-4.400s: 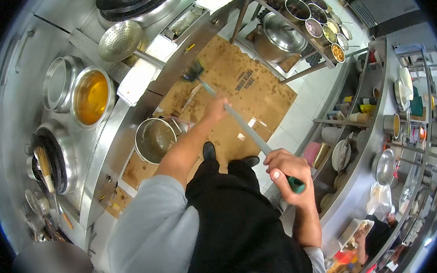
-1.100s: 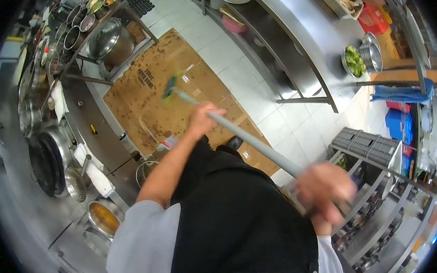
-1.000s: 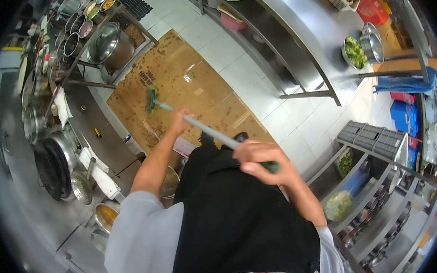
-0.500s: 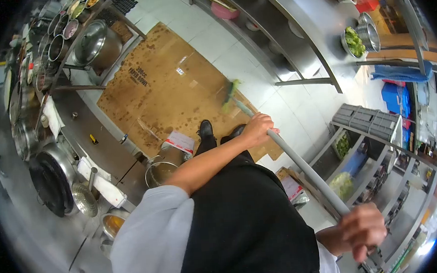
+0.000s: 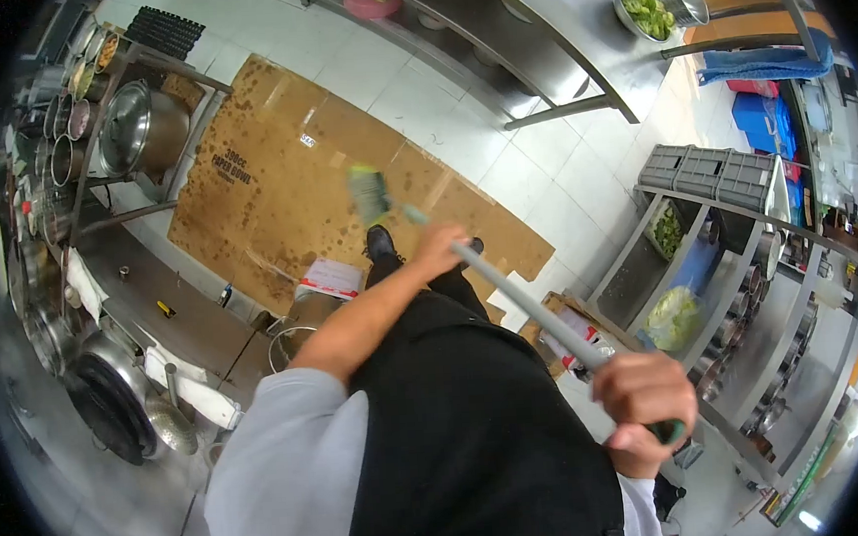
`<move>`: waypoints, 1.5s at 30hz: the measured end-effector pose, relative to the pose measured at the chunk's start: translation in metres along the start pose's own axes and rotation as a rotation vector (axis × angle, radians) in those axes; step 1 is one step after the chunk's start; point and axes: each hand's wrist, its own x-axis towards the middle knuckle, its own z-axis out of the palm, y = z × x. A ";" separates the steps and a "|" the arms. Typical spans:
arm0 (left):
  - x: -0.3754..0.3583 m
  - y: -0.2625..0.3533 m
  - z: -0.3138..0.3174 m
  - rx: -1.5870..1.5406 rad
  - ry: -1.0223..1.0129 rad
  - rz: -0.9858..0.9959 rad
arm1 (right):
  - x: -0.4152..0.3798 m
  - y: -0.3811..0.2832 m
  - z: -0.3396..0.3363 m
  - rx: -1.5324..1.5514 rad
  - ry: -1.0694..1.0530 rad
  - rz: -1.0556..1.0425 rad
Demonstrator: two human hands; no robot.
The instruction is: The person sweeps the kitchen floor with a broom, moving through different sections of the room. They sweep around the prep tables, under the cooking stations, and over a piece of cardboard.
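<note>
A broom with a grey handle [image 5: 530,306] slants across the view, and both hands are closed around it. My left hand [image 5: 439,251] grips the lower part of the handle, not far from the head. Higher up, my right hand [image 5: 645,402] is wrapped around the green-capped top end. The broom head [image 5: 369,195], with green bristles, is blurred and lies over a flattened cardboard sheet [image 5: 277,189] just ahead of my shoes. Dark stains spot the cardboard.
To the left stand a steel counter [image 5: 197,326], a lidded pot [image 5: 142,128] and a bucket [image 5: 291,345]. A steel table [image 5: 571,23] runs along the upper right. At the right are a grey crate [image 5: 708,177] and a rack of bins. White floor tiles [image 5: 556,182] border the cardboard.
The broom head has swung left, from the cardboard's right edge onto its middle. Both hands have moved left with the handle, and the whole view has shifted somewhat.
</note>
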 end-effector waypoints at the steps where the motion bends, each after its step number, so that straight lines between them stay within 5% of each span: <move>1: 0.022 0.016 0.031 -0.031 0.016 0.117 | -0.007 -0.009 -0.020 -0.054 -0.043 -0.031; 5: 0.078 0.113 0.077 0.012 -0.116 0.179 | -0.032 -0.031 -0.084 -0.128 -0.215 -0.262; 8: 0.077 0.153 0.052 -0.015 0.062 0.191 | -0.042 -0.052 -0.139 -0.053 -0.385 -0.410; 13: 0.037 0.122 -0.067 0.094 0.470 0.010 | 0.029 -0.022 -0.138 0.143 -0.482 -0.440; 18: -0.054 0.040 -0.213 0.362 0.748 -0.277 | 0.154 0.033 -0.032 0.213 -0.420 -0.301; 20: -0.095 -0.011 -0.262 0.387 0.818 -0.484 | 0.204 0.056 0.035 0.304 -0.410 -0.221; 21: -0.122 -0.074 -0.280 0.157 0.911 -0.520 | 0.232 0.067 0.066 0.315 -0.450 -0.201; 26: -0.198 -0.146 -0.443 0.435 1.104 -0.778 | 0.341 0.139 0.249 0.435 -0.376 0.129; 28: -0.210 -0.221 -0.486 -0.301 1.466 -0.757 | 0.386 0.168 0.317 0.326 -0.455 0.112; 32: -0.151 -0.265 -0.555 -1.370 1.760 -0.717 | 0.457 0.160 0.355 0.216 -0.473 0.123; 35: -0.082 -0.310 -0.537 -1.071 1.245 -0.332 | 0.507 0.111 0.326 0.109 -0.430 -0.066; 37: -0.031 -0.196 -0.562 -0.035 0.980 -0.506 | 0.530 0.078 0.312 0.192 -0.461 -0.179; 38: -0.013 -0.159 -0.578 0.192 0.950 -0.494 | 0.541 0.062 0.307 0.182 -0.490 -0.217; 42: 0.027 -0.147 -0.610 0.225 1.141 -0.438 | 0.565 0.041 0.287 0.115 -0.499 -0.252; 45: 0.054 -0.172 -0.606 0.125 1.052 -0.482 | 0.558 0.047 0.284 0.025 -0.409 -0.179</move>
